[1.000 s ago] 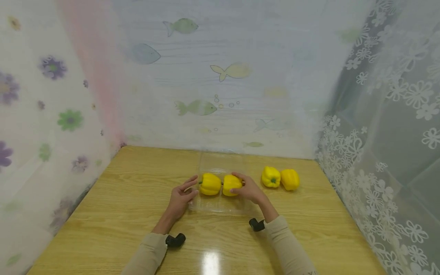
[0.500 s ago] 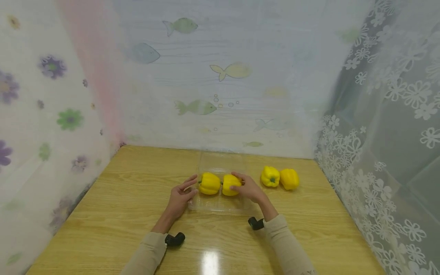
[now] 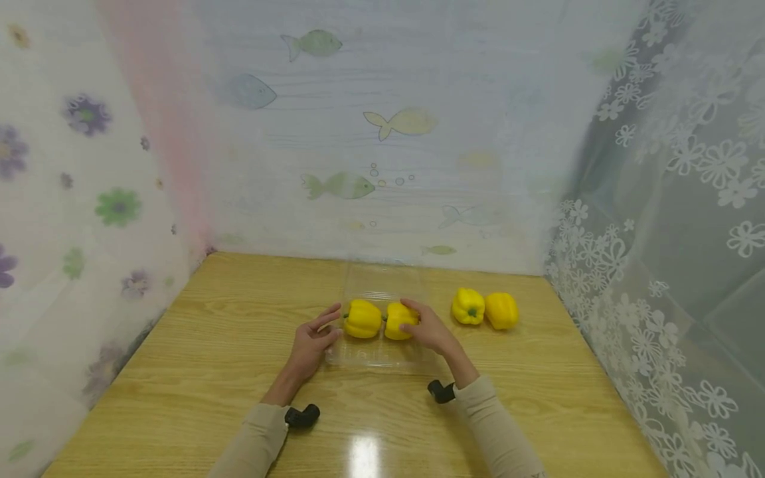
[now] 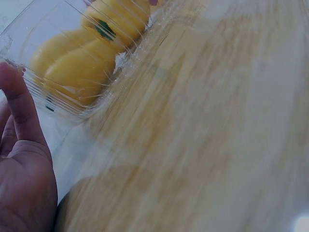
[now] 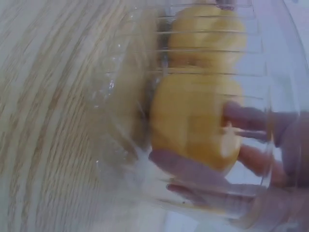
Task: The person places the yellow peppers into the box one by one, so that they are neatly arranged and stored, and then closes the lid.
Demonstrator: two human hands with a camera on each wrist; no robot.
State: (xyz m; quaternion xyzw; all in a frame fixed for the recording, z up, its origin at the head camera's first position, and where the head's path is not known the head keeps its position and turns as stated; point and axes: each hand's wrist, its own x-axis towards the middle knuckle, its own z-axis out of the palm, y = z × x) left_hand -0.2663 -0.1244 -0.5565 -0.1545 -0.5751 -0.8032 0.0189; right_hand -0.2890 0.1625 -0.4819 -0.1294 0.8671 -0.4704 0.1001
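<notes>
A clear plastic clamshell container (image 3: pixel 382 360) lies unfolded on the table, its lid (image 3: pixel 384 280) turned back toward the wall. Two yellow bell peppers sit side by side in its base. My right hand (image 3: pixel 435 330) holds the right-hand pepper (image 3: pixel 397 321) between thumb and fingers, seen through the clear wall in the right wrist view. The left-hand pepper (image 3: pixel 362 319) has its green stem pointing left. Beside it, my left hand (image 3: pixel 311 342) touches the container's left rim with fairly straight, spread fingers; in the left wrist view a fingertip (image 4: pixel 10 77) meets the container's corner.
Two more yellow bell peppers, one (image 3: pixel 468 306) with its stem facing me and another (image 3: pixel 501 311) beside it, rest on the wooden table (image 3: pixel 227 352) right of the container. A fish-patterned curtain (image 3: pixel 382 146) stands behind; flowered sheets flank both sides.
The hands, peppers and container hold the same places relative to each other. The whole head view has shifted slightly.
</notes>
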